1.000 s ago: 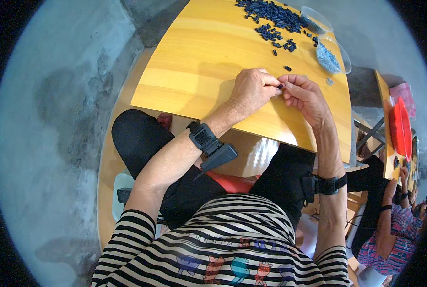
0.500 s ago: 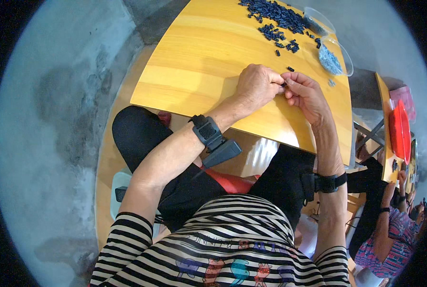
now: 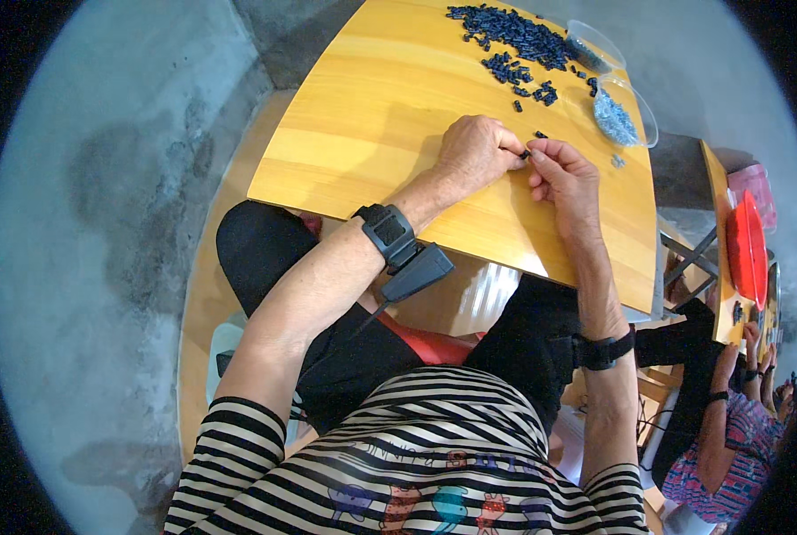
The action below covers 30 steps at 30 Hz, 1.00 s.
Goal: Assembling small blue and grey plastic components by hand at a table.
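Both hands meet over the bench [image 3: 354, 116], in front of the body, probably so that such small work sits within easy sight. The left hand [image 3: 480, 147] pinches a small dark piece [image 3: 525, 154] between thumb and finger, seemingly to steady it. The right hand [image 3: 566, 174] has its thumb and forefinger bunched at the piece's right side; I cannot tell whether they grip it. A loose dark piece [image 3: 541, 135] lies just beyond. The dark pile [image 3: 514, 36] sits far off, leaving working room, I suppose; the nearer clear tub [image 3: 641, 102] stands to the right, corralling pale-blue bits [image 3: 614, 125].
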{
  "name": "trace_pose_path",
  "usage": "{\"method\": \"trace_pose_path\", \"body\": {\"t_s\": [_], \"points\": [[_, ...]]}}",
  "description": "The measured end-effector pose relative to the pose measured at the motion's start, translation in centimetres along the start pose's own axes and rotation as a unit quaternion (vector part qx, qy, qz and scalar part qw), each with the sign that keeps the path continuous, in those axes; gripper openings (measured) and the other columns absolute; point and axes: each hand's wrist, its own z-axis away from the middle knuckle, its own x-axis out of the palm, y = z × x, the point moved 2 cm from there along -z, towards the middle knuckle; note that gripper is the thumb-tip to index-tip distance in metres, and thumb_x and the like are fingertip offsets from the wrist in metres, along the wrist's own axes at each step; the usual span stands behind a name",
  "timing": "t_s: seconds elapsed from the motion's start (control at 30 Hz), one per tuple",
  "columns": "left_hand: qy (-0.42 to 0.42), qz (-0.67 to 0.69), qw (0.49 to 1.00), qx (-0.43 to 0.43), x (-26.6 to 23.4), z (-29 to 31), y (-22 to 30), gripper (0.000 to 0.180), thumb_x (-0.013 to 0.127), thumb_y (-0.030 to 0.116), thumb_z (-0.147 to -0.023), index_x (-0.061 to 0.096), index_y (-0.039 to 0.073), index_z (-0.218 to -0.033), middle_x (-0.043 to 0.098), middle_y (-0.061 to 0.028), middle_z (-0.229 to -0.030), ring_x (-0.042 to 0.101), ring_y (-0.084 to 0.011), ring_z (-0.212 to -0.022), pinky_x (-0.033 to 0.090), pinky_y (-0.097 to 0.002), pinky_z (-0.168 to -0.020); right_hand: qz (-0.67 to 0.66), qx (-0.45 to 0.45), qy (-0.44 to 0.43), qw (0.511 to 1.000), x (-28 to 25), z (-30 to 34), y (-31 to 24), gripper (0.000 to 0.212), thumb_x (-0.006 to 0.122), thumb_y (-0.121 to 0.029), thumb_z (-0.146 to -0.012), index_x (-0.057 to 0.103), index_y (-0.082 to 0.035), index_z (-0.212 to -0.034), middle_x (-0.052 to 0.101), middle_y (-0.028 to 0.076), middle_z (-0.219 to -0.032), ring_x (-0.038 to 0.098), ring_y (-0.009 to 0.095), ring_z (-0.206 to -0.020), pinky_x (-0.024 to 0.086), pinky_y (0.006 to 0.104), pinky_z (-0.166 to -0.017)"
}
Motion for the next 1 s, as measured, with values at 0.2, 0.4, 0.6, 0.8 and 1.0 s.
{"method": "trace_pose_path", "body": {"t_s": [0.2,0.4,0.6,0.8,1.0], "points": [[0.001,-0.029,0.999,0.022,-0.1,0.0,0.3,0.015,0.072,0.017,-0.067,0.071,0.008,-0.078,0.065,-0.0096,-0.071,0.062,-0.0235,-0.066,0.048,-0.032,-0.06,0.082,-0.034,0.027,0.996,0.4,-0.4,0.4,0.011,0.061,-0.01,-0.084,0.063,0.0,-0.089,0.058,0.001,-0.066,0.049,0.005,-0.049,0.038,0.0186,-0.039],[0.013,-0.046,0.999,0.005,-0.3,0.4,0.4,0.016,0.073,0.02,-0.066,0.071,0.008,-0.077,0.065,-0.0104,-0.073,0.062,-0.0253,-0.067,0.049,-0.0337,-0.062,0.111,-0.032,0.026,0.993,0.9,-0.3,0.1,0.011,0.06,-0.011,-0.084,0.064,-0.001,-0.088,0.056,0.0,-0.061,0.047,0.004,-0.047,0.036,0.0185,-0.038],[0.021,-0.061,0.998,0.013,-0.3,0.5,0.7,0.017,0.073,0.021,-0.066,0.071,0.008,-0.076,0.064,-0.0105,-0.073,0.063,-0.0264,-0.068,0.05,-0.035,-0.063,0.092,0.001,0.019,0.996,0.4,-0.3,0.1,0.01,0.06,-0.012,-0.084,0.064,-0.003,-0.086,0.054,-0.001,-0.059,0.044,0.004,-0.044,0.034,0.0177,-0.039],[0.031,-0.065,0.997,0.035,-0.3,0.6,0.4,0.015,0.073,0.02,-0.067,0.071,0.008,-0.076,0.065,-0.0108,-0.073,0.063,-0.0258,-0.068,0.05,-0.0343,-0.063,0.103,0.035,-0.013,0.994,0.2,-0.8,-0.1,0.011,0.059,-0.014,-0.085,0.063,-0.004,-0.084,0.054,-0.001,-0.058,0.043,0.004,-0.044,0.033,0.0179,-0.039],[0.02,-0.034,0.999,0.035,-0.1,0.4,0.3,0.014,0.072,0.018,-0.066,0.071,0.007,-0.076,0.065,-0.0107,-0.072,0.063,-0.0244,-0.066,0.049,-0.0326,-0.06,0.038,0.08,-0.071,0.993,-0.7,-1.4,-0.4,0.009,0.06,-0.013,-0.085,0.063,-0.005,-0.083,0.054,-0.002,-0.058,0.043,0.005,-0.043,0.033,0.0176,-0.039]]}}
